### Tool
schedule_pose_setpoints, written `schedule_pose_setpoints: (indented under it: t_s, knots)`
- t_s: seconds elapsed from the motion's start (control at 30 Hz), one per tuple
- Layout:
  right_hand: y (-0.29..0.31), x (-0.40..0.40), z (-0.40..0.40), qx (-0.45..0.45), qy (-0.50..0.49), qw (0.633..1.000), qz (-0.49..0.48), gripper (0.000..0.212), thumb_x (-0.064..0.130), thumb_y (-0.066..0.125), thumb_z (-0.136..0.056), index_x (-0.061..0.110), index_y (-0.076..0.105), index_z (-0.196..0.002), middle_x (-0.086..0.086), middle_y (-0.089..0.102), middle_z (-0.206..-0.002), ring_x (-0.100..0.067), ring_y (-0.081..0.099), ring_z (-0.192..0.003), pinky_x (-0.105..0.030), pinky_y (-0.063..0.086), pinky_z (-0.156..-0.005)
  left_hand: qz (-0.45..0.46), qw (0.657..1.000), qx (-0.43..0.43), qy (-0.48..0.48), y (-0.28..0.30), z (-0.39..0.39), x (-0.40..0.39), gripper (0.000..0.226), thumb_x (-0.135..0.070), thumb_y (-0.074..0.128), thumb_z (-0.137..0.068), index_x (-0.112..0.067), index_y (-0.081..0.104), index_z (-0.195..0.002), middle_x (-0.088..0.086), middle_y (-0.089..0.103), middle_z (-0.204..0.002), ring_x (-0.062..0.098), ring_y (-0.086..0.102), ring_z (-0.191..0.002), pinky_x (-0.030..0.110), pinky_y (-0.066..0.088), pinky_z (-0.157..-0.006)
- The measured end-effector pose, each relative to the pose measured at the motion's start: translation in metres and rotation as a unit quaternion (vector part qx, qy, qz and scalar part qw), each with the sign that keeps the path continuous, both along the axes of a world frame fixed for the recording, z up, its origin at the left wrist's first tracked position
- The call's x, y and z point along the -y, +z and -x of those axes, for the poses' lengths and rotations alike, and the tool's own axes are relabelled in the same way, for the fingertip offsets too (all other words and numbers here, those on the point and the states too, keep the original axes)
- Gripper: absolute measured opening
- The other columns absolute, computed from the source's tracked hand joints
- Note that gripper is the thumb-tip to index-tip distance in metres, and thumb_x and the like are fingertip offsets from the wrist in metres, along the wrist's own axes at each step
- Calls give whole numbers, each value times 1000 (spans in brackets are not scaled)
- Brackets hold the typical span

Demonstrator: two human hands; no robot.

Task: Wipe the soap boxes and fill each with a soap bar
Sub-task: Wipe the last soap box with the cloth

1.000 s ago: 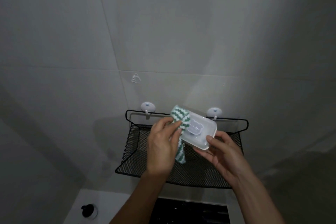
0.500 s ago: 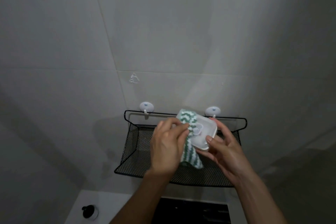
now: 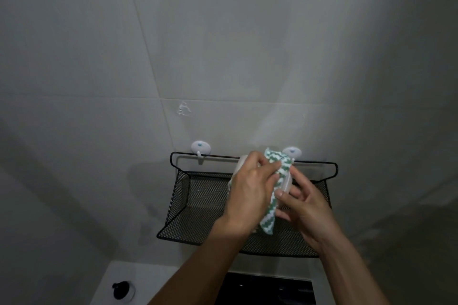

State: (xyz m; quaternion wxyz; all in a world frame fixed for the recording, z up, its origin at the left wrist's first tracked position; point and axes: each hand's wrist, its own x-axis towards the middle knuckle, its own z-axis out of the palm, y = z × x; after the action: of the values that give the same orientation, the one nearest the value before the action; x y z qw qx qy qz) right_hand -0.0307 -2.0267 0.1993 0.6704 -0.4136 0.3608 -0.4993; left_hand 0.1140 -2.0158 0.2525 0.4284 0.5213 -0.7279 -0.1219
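Head view, left to right: a black-capped bottle (image 3: pixel 123 291) stands low on the white ledge, well apart from the work. Above it a black mesh basket (image 3: pixel 198 195) hangs on the tiled wall from two white hooks (image 3: pixel 200 147). In front of the basket the left hand (image 3: pixel 250 195) grips a green-and-white cloth (image 3: pixel 272 205) and presses it against the soap box (image 3: pixel 287 184), which is held in the air over the basket and mostly hidden; only a pale, translucent plastic edge shows between the hands. The right hand (image 3: pixel 304 208) holds the box from the other side, thumb on its near edge, so both hands are close together, clamped on the same piece. To wipe well, I judge the right hand should keep the box steady and turn it while the cloth reaches corners and rim. The plastic looks smooth and slippery, so it could drop into the basket. No soap bar is visible.
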Motion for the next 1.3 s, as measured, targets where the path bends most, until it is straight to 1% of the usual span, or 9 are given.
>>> schedule_pose_setpoints:
  t_s: [0.1, 0.23, 0.4, 0.5, 0.63, 0.83, 0.97, 1.13, 1.3]
  knots:
    - [1, 0, 7, 50, 20, 999, -8, 49, 12, 64, -91, 23, 58, -138, -18, 67, -129, -34, 68, -114, -50, 57, -85, 8, 999, 5, -33, -3, 2, -4, 28, -16, 66, -92, -18, 70, -120, -2, 54, -105, 8, 57, -87, 9, 39, -79]
    - [4, 3, 15, 94, 3, 995, -35, 45, 19, 58, -93, 23, 59, -138, -18, 65, -133, -33, 70, -107, -45, 59, -79, 13, 999, 12, -47, -12, -2, -12, 27, -18, 69, -90, -18, 72, -117, -3, 56, -102, 11, 60, -84, 19, 47, -74]
    - [7, 3, 23, 76, -29, 995, -59, 44, 19, 60, -91, 22, 60, -135, -16, 67, -131, -43, 68, -111, -53, 59, -78, 11, 1000, -7, 10, -22, -24, -7, 25, -7, 71, -87, -9, 74, -112, 4, 60, -98, 13, 60, -85, 19, 47, -82]
    - [10, 0, 16, 61, -21, 996, -60, 42, 21, 60, -94, 22, 59, -136, -14, 67, -131, -43, 67, -112, -56, 58, -81, 10, 999, 7, 53, -16, -34, 3, 24, -5, 71, -86, -5, 73, -111, 8, 61, -95, 17, 60, -83, 25, 48, -82]
    - [16, 2, 8, 44, -21, 998, -45, 38, 21, 54, -101, 23, 57, -139, -13, 67, -131, -41, 68, -113, -57, 58, -82, 22, 998, 19, 58, -5, -27, 9, 24, -6, 69, -87, -5, 73, -112, 9, 60, -96, 21, 61, -83, 31, 49, -81]
    - [16, 1, 3, 32, -13, 999, -41, 43, 26, 56, -97, 24, 58, -139, -13, 67, -131, -36, 68, -113, -48, 60, -79, 60, 998, 21, 9, 0, 0, -6, 16, -14, 65, -90, -14, 74, -104, 0, 59, -99, 16, 62, -81, 34, 53, -73]
    - [14, 0, 11, 29, -26, 998, -48, 46, 24, 65, -88, 25, 62, -134, -15, 70, -125, -30, 73, -100, -43, 60, -72, 68, 997, 31, -6, -12, 1, -21, 12, -14, 68, -90, -12, 73, -100, -2, 60, -96, 13, 62, -74, 31, 55, -65]
    - [11, -4, 18, 12, -47, 997, -61, 53, 9, 73, -76, 20, 65, -128, -19, 73, -116, -42, 72, -99, -53, 60, -73, 47, 998, 12, 30, -25, -14, -20, 11, -10, 70, -89, -8, 73, -99, 2, 63, -97, 15, 62, -78, 26, 51, -72]
    - [13, -8, 22, 0, -56, 996, -74, 53, 6, 76, -72, 18, 68, -123, -17, 73, -117, -46, 71, -99, -61, 58, -73, 23, 995, 16, 95, -38, -35, -8, 10, -5, 71, -86, -5, 71, -96, 4, 62, -94, 14, 58, -79, 25, 48, -73]
